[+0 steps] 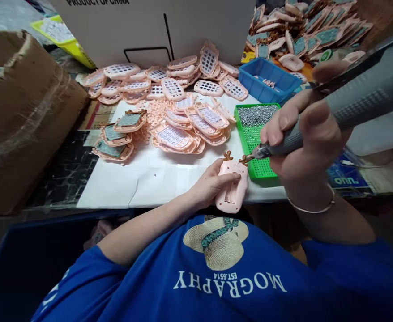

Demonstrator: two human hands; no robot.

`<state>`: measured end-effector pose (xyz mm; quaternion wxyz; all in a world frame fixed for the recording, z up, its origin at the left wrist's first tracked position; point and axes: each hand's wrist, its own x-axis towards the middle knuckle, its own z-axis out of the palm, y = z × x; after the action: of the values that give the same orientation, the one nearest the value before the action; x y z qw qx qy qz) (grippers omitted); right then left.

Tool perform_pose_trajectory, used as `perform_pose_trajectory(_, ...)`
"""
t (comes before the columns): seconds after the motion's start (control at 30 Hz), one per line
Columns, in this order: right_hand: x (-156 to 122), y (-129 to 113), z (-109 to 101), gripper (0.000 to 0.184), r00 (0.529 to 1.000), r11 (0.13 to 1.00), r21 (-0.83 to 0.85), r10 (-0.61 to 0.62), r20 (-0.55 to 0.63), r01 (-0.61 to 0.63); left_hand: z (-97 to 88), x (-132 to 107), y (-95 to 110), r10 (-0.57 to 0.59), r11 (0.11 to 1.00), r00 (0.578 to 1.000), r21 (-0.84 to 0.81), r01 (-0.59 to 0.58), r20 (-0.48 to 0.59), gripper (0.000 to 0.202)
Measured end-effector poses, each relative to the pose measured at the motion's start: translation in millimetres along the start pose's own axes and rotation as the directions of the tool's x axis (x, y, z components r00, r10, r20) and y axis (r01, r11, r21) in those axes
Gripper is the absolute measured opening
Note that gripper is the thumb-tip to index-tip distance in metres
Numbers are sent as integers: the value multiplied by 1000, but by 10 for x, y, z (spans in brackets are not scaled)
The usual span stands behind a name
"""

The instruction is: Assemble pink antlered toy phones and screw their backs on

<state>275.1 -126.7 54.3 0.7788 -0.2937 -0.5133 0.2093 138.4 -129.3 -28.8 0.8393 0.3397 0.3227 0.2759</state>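
My left hand grips a pink plastic toy phone case with brown antlers, its back with the battery recess facing up. The thumb presses on that back. In my right hand is a grey electric screwdriver, held at a slant. Its tip meets the case near the right antler; whether a screw sits under it is too small to tell. Just beyond, a green perforated tray holds many small silver screws. Several pink half-shells with keypads are piled in front of my hands.
Shells with green circuit boards are stacked at left, beside loose pink bits. A blue bin stands behind the green tray. A cardboard box flanks the left side, and a white carton the back. More finished-looking shells are heaped at back right.
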Motion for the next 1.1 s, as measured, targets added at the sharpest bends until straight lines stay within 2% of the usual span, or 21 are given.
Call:
perform_pose_trajectory(0.1, -117, 11, 110, 24, 998, 998, -59, 27, 55, -24, 9, -3, 5, 10, 1000, 1000, -5, -10, 5, 42)
perform_pose_trajectory(0.2, -153, 65, 128, 24, 996, 997, -54, 51, 80, -46, 22, -11, 19, 11, 1000, 1000, -11, -11, 2, 41)
perform_pose_trajectory(0.4, -173, 180, 88, 45, 992, 991, -99, 101, 79, -93, 31, -14, 30, 10, 999, 1000, -46, -9, 19, 41)
perform_pose_trajectory(0.57, -196, 189, 87, 37, 990, 993, -24, 115, 83, -113, 33, -16, 28, 15, 999, 1000, -50, -14, 17, 40)
perform_pose_trajectory(0.67, -213, 211, 89, 34, 986, 993, 35, 108, 127, -113, 26, -9, 13, 22, 999, 999, -44, -20, 28, 41)
perform_pose_trajectory(0.8, -271, 287, 65, 33, 970, 986, 27, 156, 186, -164, -4, 9, -31, 36, 999, 998, 1, -36, 44, 47)
perform_pose_trajectory(0.97, -356, 373, 50, 25, 960, 992, -35, 130, 248, -125, -23, 8, -56, 37, 998, 999, 46, -37, 3, 48)
perform_pose_trajectory(1.1, -307, 328, 63, 28, 958, 981, 52, 169, 231, -185, 10, -24, -32, 57, 995, 998, 77, -57, -1, 43)
